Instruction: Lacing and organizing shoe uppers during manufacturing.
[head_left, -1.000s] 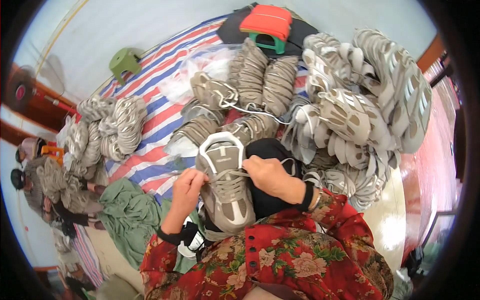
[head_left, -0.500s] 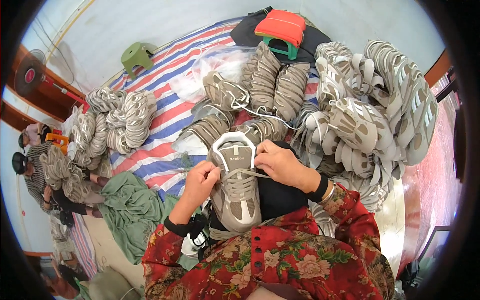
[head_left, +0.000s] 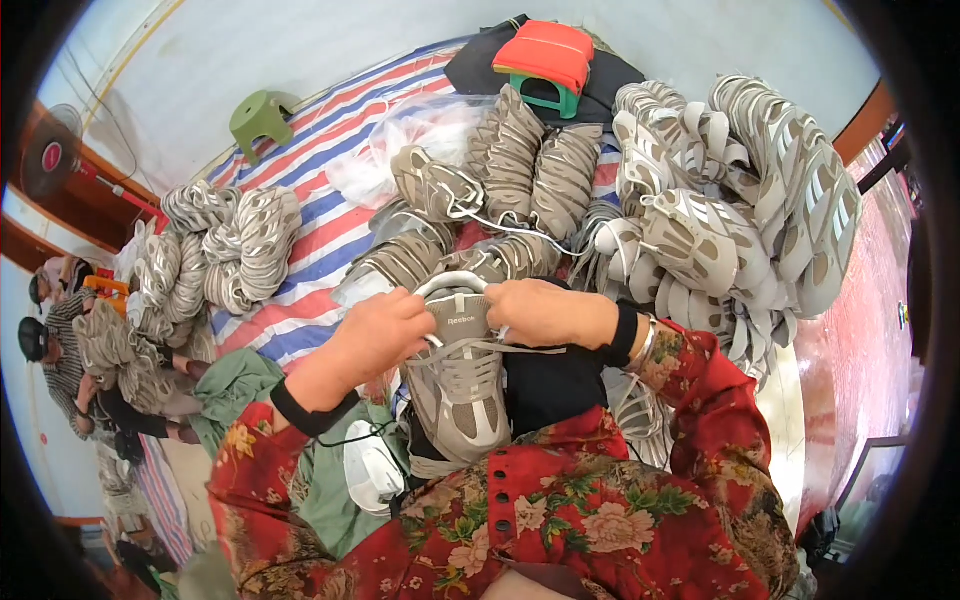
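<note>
Far left: bundled grey shoe uppers [head_left: 235, 245] lie on the striped tarpaulin [head_left: 310, 215], beside a green stool [head_left: 260, 118]. Centre, near you: your left hand [head_left: 385, 330] is clenched on the left lace end at the collar of the grey-and-white sneaker [head_left: 460, 385], which rests toe toward you on your lap. Your right hand [head_left: 550, 312] pinches the white lace [head_left: 530, 349] on the right side of the tongue. Expect a light shoe, soft in the upper and stiff in the sole; the lace is limp and slippery, so grip it near the eyelets. Far right: a large heap of pale sneakers [head_left: 740, 200].
</note>
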